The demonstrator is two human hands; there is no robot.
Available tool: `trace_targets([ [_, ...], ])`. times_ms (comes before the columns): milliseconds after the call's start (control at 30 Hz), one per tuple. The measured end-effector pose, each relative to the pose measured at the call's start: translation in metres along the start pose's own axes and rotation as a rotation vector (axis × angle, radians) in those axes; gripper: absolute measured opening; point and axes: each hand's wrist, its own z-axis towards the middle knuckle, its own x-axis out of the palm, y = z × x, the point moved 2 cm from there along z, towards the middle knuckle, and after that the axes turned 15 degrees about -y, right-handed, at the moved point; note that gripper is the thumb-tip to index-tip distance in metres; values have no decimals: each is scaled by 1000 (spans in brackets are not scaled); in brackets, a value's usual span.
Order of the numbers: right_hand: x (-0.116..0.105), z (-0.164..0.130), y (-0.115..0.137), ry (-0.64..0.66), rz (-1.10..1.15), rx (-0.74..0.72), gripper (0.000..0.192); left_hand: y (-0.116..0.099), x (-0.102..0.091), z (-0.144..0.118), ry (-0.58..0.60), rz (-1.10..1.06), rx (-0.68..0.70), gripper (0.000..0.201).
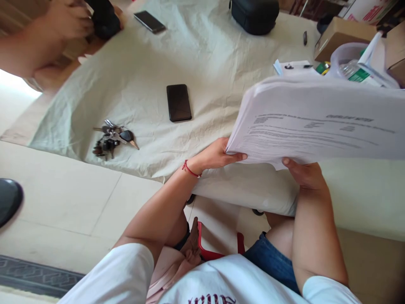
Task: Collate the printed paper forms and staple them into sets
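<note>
Paper stack (311, 116): raised over the near right part of the cloth-covered desk (215, 50), in front of both hands; its right end runs out of view.
Left hand (218, 154): clamped on the near left corner of the stack, thumb lying over the top sheet.
Right hand (306, 172): clamped on the near edge, farther right, thumb on top; its other fingers are hidden under the paper.
Gap between the hands: they are apart, with a stretch of the stack's near edge between them.
Top sheet: printed lines and a heading, too blurred to read.
Red bracelet (191, 169): around the left wrist, clear of the paper.
Black phone (179, 102): flat on the cloth, beyond and left of the left hand, apart from the stack.
Bunch of keys (114, 138): near the desk's left edge, well apart from both hands.
Second phone (149, 22): at the far left.
Black case (255, 14): at the far side, beyond the stack.
Plastic tub (337, 55): just beyond the stack, beside a cardboard box (343, 36).
Co-worker's hand (71, 21): upper left, at a black object (103, 19).
</note>
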Motion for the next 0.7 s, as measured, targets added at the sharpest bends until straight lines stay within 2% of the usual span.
trace_targets([
  [200,13,-5,2,-60,50,27,45,-6,1,-3,8,-70,-52,36],
  [367,15,-3,5,4,-40,-14,54,7,-4,5,-50,76,-53,40],
  [567,12,0,7,43,-129,-69,50,9,-1,5,9,-19,30,56],
  [700,8,3,10,51,-48,-14,48,1,-1,-2,58,-70,-73,60],
])
